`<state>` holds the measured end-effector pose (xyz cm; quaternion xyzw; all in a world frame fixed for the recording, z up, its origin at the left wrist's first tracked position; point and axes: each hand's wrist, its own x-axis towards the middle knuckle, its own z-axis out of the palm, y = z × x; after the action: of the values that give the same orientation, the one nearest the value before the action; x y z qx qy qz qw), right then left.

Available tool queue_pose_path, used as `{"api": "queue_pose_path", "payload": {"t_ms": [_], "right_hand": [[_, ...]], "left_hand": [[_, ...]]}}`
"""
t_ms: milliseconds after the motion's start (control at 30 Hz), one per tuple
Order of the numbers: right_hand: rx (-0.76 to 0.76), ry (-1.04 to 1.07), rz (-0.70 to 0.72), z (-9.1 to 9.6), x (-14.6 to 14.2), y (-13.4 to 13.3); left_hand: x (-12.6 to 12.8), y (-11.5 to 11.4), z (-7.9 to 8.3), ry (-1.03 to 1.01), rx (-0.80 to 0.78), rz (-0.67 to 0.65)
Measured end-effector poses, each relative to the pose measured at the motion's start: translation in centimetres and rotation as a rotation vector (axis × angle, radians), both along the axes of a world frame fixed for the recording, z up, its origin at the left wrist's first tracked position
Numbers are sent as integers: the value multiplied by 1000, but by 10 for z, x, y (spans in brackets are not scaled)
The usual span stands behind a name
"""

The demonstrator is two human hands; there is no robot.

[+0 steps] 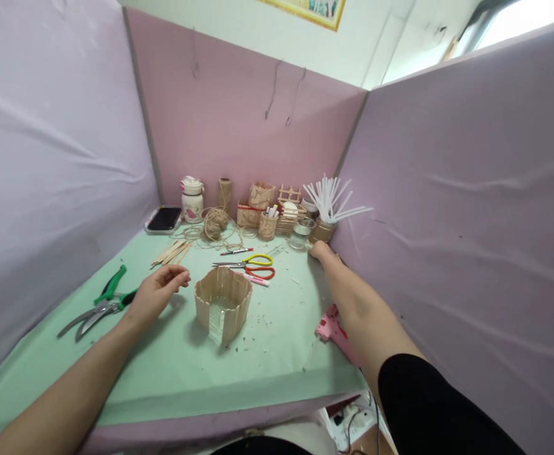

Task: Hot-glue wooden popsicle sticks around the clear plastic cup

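An open-topped, many-sided holder point(224, 303) of wooden craft sticks stands upright on the table, with a pale translucent section in its near side. My left hand point(156, 292) is just left of it, apart from it, fingers curled together and no object visible in them. My right hand point(323, 253) reaches far forward to the right, beside a clear glass of water point(300, 235) and below a brown container point(323, 232) of white sticks point(328, 201). Its fingers are mostly hidden, so I cannot see whether they hold anything. Beneath my right forearm lies a pink glue gun point(334, 332).
Green-handled pruning shears point(103, 304) lie left. Scissors point(252, 265), a pen point(237, 251) and a pink cutter point(259, 280) lie behind the holder. Further back are flat wooden sticks point(172, 253), twine point(215, 223), a phone point(165, 218) and a bottle point(192, 201). Partitions surround the table.
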<state>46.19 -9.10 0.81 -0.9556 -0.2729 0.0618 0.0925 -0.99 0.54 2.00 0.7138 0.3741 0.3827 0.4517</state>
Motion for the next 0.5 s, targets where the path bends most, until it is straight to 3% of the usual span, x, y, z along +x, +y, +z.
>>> {"api": "queue_pose_path", "payload": {"t_ms": [300, 500], "right_hand": [[-29, 11, -39, -3, 10, -10], [11, -17, -53, 1, -3, -6]], "left_hand": [[2, -3, -1, 17, 23, -39], [3, -8, 4, 51, 32, -63]]}}
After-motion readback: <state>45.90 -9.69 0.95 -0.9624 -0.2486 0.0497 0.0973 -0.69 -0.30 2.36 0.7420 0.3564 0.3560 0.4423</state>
